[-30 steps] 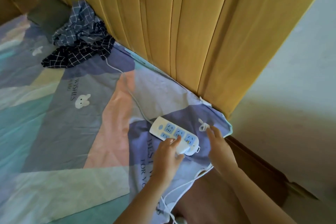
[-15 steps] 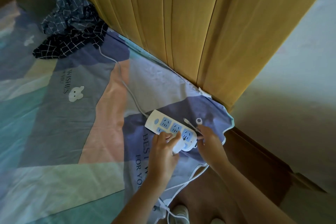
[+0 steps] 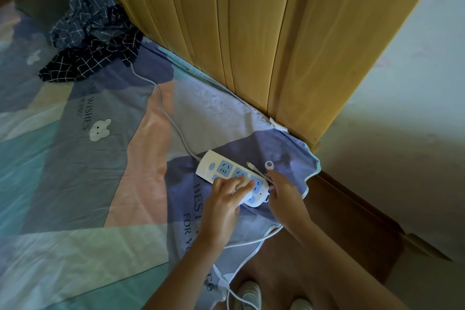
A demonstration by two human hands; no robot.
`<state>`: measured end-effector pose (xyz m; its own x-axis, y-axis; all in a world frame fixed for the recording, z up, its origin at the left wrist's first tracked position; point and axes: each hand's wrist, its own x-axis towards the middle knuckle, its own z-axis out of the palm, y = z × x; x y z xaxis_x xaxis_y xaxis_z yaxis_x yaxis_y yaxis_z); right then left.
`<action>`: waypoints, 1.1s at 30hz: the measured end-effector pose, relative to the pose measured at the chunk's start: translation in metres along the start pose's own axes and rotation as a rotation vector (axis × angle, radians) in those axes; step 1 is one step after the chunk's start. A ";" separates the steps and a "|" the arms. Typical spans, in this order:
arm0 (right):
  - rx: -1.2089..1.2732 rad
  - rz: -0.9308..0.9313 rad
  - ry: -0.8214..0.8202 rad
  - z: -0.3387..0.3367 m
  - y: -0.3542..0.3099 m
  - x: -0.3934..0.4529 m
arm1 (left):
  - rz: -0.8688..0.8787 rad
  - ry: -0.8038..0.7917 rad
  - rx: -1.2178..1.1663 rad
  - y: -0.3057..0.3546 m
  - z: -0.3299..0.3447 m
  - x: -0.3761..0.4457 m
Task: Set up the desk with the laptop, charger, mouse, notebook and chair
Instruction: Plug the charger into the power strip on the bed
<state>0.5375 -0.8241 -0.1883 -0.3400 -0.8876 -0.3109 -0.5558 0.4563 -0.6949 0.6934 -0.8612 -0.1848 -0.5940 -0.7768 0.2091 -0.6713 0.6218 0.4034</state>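
A white power strip (image 3: 221, 166) with blue sockets lies on the bed sheet near the bed's corner. My left hand (image 3: 224, 199) grips a white charger plug (image 3: 246, 192) and holds it against the strip's near end. The charger's white cable (image 3: 251, 241) trails down off the bed edge toward the floor. My right hand (image 3: 284, 194) is at the strip's right end and pinches a thin white cable whose two ends (image 3: 269, 165) stick up above my fingers.
The strip's own cord (image 3: 166, 113) runs back to a heap of checked clothes (image 3: 93, 38) by the yellow wooden headboard (image 3: 276, 33). The patterned sheet (image 3: 75, 184) covers the bed. A pale wall (image 3: 402, 108) stands right, and shoes (image 3: 247, 292) show on the floor.
My right hand has gone from resting by the thin cable to pinching it beside the strip. My left hand stays on the plug at the strip.
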 end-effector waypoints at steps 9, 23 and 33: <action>0.026 0.018 -0.035 -0.003 -0.002 -0.002 | -0.039 -0.062 0.029 -0.006 -0.002 -0.004; 0.052 0.033 -0.030 -0.001 -0.003 -0.003 | -0.035 -0.146 -0.045 -0.013 -0.010 -0.018; 0.080 0.042 -0.001 0.010 0.003 0.003 | -0.165 -0.152 -0.251 -0.020 -0.012 -0.009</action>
<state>0.5423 -0.8259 -0.1974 -0.3612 -0.8676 -0.3416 -0.4785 0.4869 -0.7307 0.7173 -0.8673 -0.1845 -0.5585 -0.8295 -0.0046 -0.6450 0.4308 0.6312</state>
